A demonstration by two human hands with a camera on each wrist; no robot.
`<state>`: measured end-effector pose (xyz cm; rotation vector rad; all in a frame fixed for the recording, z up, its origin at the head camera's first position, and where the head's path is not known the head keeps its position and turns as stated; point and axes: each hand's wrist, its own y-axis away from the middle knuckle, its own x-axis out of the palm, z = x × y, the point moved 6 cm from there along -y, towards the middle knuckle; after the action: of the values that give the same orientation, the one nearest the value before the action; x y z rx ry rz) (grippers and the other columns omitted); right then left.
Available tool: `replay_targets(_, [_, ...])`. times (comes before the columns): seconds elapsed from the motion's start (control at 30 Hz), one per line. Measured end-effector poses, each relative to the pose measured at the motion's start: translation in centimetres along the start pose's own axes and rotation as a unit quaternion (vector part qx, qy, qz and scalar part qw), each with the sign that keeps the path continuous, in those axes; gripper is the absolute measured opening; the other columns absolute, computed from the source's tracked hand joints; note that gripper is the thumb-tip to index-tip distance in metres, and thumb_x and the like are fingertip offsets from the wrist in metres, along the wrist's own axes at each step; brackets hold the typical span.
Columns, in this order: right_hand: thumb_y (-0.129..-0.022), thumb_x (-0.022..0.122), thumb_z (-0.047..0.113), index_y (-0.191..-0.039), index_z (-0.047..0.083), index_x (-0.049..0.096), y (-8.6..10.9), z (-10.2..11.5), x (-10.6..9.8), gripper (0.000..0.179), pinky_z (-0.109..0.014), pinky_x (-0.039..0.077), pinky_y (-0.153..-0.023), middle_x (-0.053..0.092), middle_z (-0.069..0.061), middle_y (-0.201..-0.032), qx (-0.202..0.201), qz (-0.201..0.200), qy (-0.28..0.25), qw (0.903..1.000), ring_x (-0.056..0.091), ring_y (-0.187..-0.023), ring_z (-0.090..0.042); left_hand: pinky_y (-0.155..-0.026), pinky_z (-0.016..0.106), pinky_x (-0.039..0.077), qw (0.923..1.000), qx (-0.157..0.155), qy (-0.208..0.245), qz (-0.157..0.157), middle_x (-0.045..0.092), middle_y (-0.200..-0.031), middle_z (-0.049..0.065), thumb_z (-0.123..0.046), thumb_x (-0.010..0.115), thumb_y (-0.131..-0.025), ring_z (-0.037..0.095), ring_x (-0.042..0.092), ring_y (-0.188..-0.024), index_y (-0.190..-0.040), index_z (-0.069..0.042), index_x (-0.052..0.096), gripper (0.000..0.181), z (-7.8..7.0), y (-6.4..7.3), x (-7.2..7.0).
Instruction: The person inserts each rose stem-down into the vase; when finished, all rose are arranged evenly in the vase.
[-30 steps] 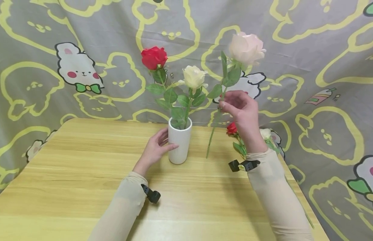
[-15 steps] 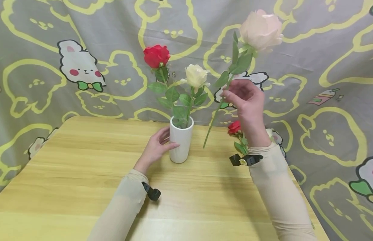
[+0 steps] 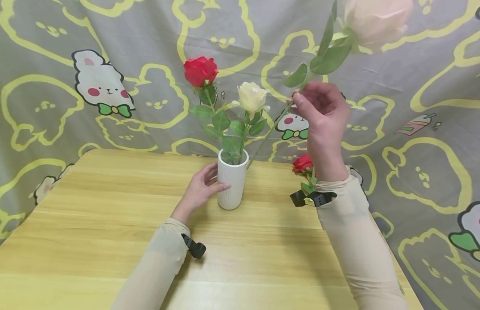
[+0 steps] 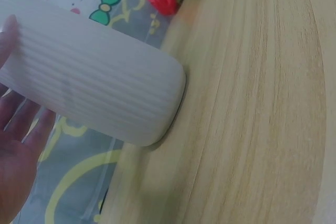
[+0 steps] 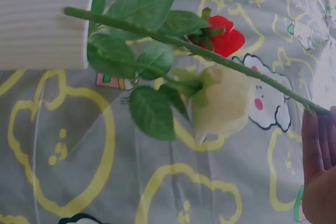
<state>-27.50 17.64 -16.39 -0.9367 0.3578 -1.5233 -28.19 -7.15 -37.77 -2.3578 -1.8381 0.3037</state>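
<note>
A white ribbed vase (image 3: pixel 231 185) stands upright on the wooden table, holding a red rose (image 3: pixel 200 71) and a cream rose (image 3: pixel 252 98). My left hand (image 3: pixel 199 189) holds it from the left, thumb across the front and fingers behind. Up and to the right, my right hand (image 3: pixel 323 116) pinches the green stem of a pale pink rose (image 3: pixel 375 23), whose top is cut off by the frame edge. That stem (image 5: pixel 210 56) slants down to the left; its lower end overlaps the vase's wall near the rim in the right wrist view, outside the opening. Whether it touches, I cannot tell.
Another red rose (image 3: pixel 303 164) lies at the table's right back, partly hidden by my right forearm. A grey patterned curtain (image 3: pixel 147 94) hangs right behind the wooden table (image 3: pixel 108 215) and along its right side.
My right hand has risen, tilting the pink rose further right while its stem end moved up and left to the vase rim. My left hand and the vase have stayed in place.
</note>
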Motion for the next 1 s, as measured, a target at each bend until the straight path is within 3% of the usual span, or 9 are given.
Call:
replay_targets(0.13, [-0.081,0.071,-0.014,-0.093,-0.005,0.066,-0.3,0.8,0.6,0.016,-0.038,0.061,-0.067,0.064,-0.016,-0.083,-0.036,-0.008,-0.005,0.9993,0.067,-0.074,-0.028,-0.11,0.042,0.038,1.0,0.006,0.0,0.001,0.045,-0.145,0.021,0.001,0.077,-0.083,0.033,0.044,-0.132,-0.144,0.003,0.041,0.072,1.3,-0.6,-0.3])
replay_targets(0.2, [-0.08,0.071,-0.015,-0.092,-0.004,0.066,-0.5,0.8,0.7,0.017,-0.038,0.061,-0.067,0.063,-0.016,-0.084,-0.027,-0.022,-0.014,0.9993,0.067,-0.074,-0.029,-0.11,0.041,0.039,1.0,0.007,0.001,-0.001,0.045,-0.146,0.019,0.0,0.078,-0.083,0.031,0.044,-0.133,-0.145,0.001,0.041,0.073,2.2,-0.9,-0.5])
replay_targets(0.4, [-0.079,0.071,-0.017,-0.093,-0.005,0.064,-0.5,0.2,0.6,0.019,-0.038,0.061,-0.067,0.063,-0.018,-0.086,-0.005,-0.039,-0.036,0.9986,0.066,-0.076,-0.031,-0.108,0.039,0.041,0.9999,0.014,-0.003,-0.009,0.048,-0.145,0.015,-0.004,0.08,-0.082,0.027,0.046,-0.131,-0.144,-0.003,0.044,0.072,2.6,-0.8,-0.6])
replay_targets(0.53, [-0.08,0.07,-0.017,-0.092,-0.004,0.065,-0.2,-0.2,0.6,0.018,-0.038,0.061,-0.067,0.063,-0.016,-0.084,-0.024,-0.023,-0.023,0.9992,0.066,-0.075,-0.028,-0.107,0.037,0.042,0.9998,0.019,-0.006,-0.009,0.049,-0.144,0.014,-0.005,0.081,-0.081,0.026,0.047,-0.131,-0.144,-0.003,0.044,0.072,2.5,-0.8,-0.5])
replay_targets(0.83, [-0.081,0.067,-0.018,-0.093,0.002,0.067,0.6,-2.0,1.2,0.023,-0.031,0.06,-0.063,0.065,-0.011,-0.082,-0.009,0.017,-0.001,0.9998,0.066,-0.07,-0.02,-0.107,0.037,0.042,0.9998,0.017,-0.007,-0.011,0.049,-0.143,0.016,-0.005,0.08,-0.082,0.026,0.047,-0.131,-0.143,-0.003,0.044,0.071,2.5,-0.8,-0.5])
replay_targets(1.0, [-0.081,0.069,-0.017,-0.093,0.003,0.069,1.6,-3.0,1.2,0.023,-0.034,0.061,-0.067,0.068,-0.011,-0.084,-0.003,0.031,-0.003,0.9995,0.068,-0.074,-0.022,-0.109,0.04,0.04,0.9999,0.009,0.0,-0.005,0.046,-0.145,0.018,-0.001,0.078,-0.083,0.029,0.044,-0.133,-0.145,0.0,0.042,0.072,2.4,-0.8,-0.4])
